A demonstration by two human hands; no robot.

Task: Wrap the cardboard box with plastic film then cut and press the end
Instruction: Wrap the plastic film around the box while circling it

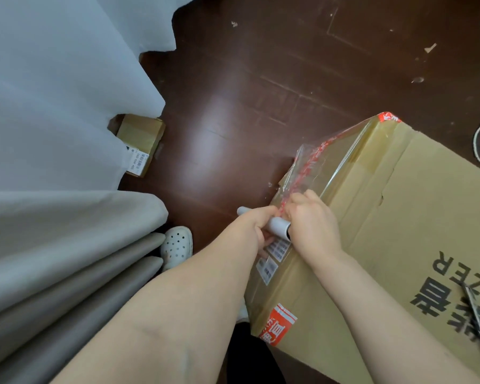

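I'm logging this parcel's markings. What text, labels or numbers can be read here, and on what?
"AZER", upside down, start cut off: black print on the large cardboard box.
Big black Chinese characters beside it: cut off, unsure.
Orange sticker, white characters: blurred.
Red tape print: blurred.
Barcode labels: too small.
White label on the small box: blurred.

Your cardboard box [399, 217] is matt brown paperboard; the plastic film [324, 162] on its corner is clear, glossy, wrinkled. The floor [233, 120] is dark glossy wood, the curtain [53, 92] matt cloth, the roll [277, 224] perhaps smooth white plastic.
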